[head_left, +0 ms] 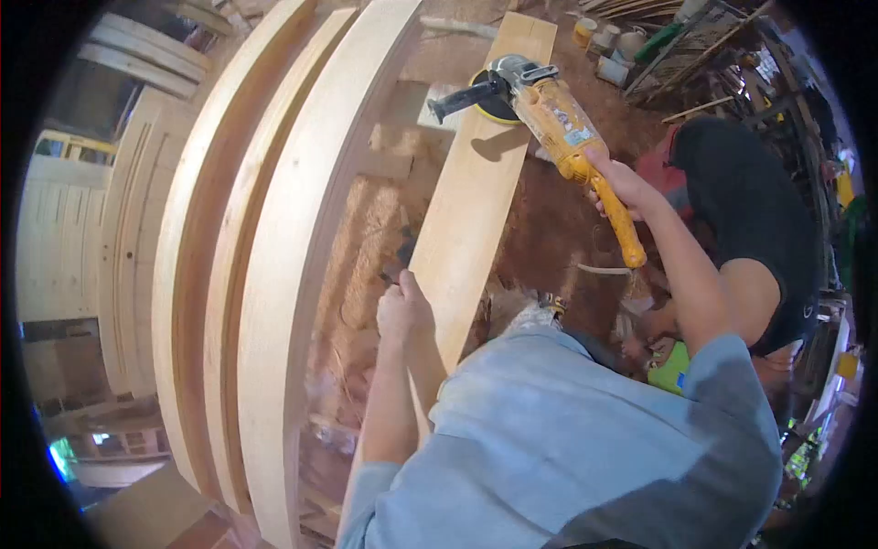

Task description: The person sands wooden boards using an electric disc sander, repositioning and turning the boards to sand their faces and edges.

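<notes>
A yellow angle grinder (560, 119) with a black side handle (465, 97) lies over the far part of a long pale board (466, 210). My right hand (626, 188) is wrapped round the rear of its body. The yellow-rimmed disc (498, 112) faces down at the board; whether it touches the wood I cannot tell. Closed at the board's left edge, my left hand (402, 306) is around a small dark thing (393, 272) whose kind does not show clearly. The board runs from beneath the grinder back toward my body.
Several thick planks (306, 183) stand along my left, close to the left arm. To the right a person in a black shirt (750, 183) bends low near my right arm. Containers (613, 69) and scrap wood sit at the back right. Door panels (59, 242) lean far left.
</notes>
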Demonstrator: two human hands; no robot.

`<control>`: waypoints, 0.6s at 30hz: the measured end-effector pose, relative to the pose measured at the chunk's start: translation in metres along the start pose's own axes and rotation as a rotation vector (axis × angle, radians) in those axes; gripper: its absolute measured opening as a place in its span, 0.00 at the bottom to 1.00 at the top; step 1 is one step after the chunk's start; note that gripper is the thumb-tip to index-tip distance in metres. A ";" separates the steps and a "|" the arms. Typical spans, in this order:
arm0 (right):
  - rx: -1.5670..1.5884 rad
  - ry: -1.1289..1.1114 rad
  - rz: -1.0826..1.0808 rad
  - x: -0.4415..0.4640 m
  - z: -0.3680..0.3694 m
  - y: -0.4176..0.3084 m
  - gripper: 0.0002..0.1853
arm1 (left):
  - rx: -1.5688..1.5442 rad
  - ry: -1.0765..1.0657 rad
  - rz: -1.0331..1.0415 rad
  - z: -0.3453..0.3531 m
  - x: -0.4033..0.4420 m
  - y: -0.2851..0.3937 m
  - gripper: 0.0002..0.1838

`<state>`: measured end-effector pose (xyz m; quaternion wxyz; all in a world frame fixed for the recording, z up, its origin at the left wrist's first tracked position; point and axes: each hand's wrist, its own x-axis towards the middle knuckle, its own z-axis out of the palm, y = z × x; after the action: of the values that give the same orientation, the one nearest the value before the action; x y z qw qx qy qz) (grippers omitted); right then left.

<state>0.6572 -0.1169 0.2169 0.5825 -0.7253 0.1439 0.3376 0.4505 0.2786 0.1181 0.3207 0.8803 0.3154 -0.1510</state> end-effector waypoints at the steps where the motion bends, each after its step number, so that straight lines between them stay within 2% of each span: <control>1: -0.010 -0.016 0.026 -0.003 0.000 -0.003 0.35 | -0.012 -0.027 -0.008 -0.007 0.000 -0.005 0.42; 3: -0.045 0.003 0.057 -0.013 0.000 -0.014 0.33 | -0.014 -0.053 -0.039 -0.024 -0.005 -0.009 0.42; 5: -0.084 -0.040 0.069 -0.014 -0.007 -0.027 0.32 | 0.005 0.007 -0.053 -0.040 -0.009 0.003 0.42; 7: -0.124 -0.064 0.067 -0.007 -0.017 -0.036 0.32 | -0.001 0.057 0.006 -0.038 0.003 0.006 0.41; 9: -0.106 -0.121 0.015 0.003 -0.025 -0.035 0.33 | -0.054 0.143 0.011 -0.033 0.026 -0.012 0.36; 10: -0.110 -0.132 0.025 0.010 -0.032 -0.035 0.33 | -0.026 -0.011 -0.169 -0.042 0.039 -0.005 0.29; 11: -0.134 -0.188 0.014 0.020 -0.040 -0.033 0.34 | -0.027 -0.013 -0.187 -0.042 0.047 -0.004 0.29; 13: -0.159 -0.258 0.014 0.047 -0.055 -0.025 0.35 | -0.236 0.254 0.135 -0.032 0.067 0.008 0.26; 14: -0.208 -0.311 0.017 0.053 -0.061 -0.028 0.37 | -0.242 0.255 0.120 -0.022 0.076 0.017 0.26; 16: -0.207 -0.401 -0.058 0.064 -0.067 -0.033 0.42 | -0.600 0.449 0.330 -0.018 0.085 0.071 0.23; 18: -0.231 -0.436 -0.053 0.083 -0.083 -0.020 0.42 | -0.599 0.410 0.331 -0.006 0.084 0.136 0.20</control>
<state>0.7563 -0.1740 0.1850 0.5216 -0.7007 -0.0440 0.4848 0.6034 0.2404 0.1469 0.5135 0.7985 0.2571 0.1803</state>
